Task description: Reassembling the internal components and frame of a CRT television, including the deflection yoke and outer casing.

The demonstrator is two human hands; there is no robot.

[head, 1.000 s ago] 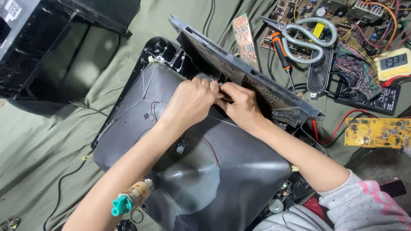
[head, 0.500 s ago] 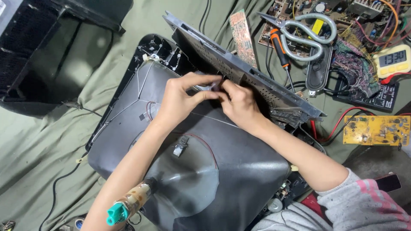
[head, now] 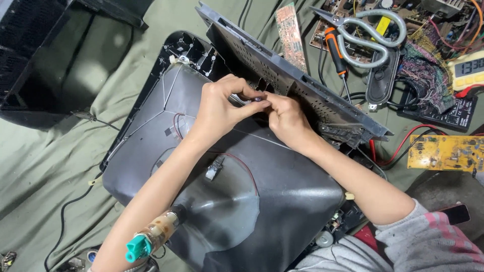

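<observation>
Head cam view, looking down at a repair spot on an olive green cloth (head: 45, 166) spread over the floor.

Biggest item: a dark grey picture tube (head: 227, 211), face down w/ its funnel back up, filling the centre. Its glass neck w/ a teal cap (head: 138, 248) points toward the bottom left corner. A thin red wire (head: 237, 160) curves across the funnel.

Top left: a black plastic TV housing (head: 45, 50), lying apart from the tube.

A grey perforated chassis panel (head: 292, 80) leans tilted across the tube's upper right edge.

Both bare hands meet at the seam btwn tube and panel. Left hand (head: 219, 108) is curled, fingers closed, thumb and forefinger pinching a small dark part (head: 258, 99); too small to tell what it is. Right hand (head: 285, 118) is loosely fisted, fingertips touching the same part from the other side. Hands touch each other. The right arm comes out of a grey and pink sleeve (head: 428, 242).

Right side clutter, well apart from the hands: a yellow circuit board (head: 446, 153), a black oval speaker (head: 382, 83), large grey-handled scissors (head: 370, 30), an orange-handled screwdriver (head: 335, 50), a bundle of multicolour wires (head: 423, 70), a yellow meter w/ lit display (head: 469, 68).
</observation>
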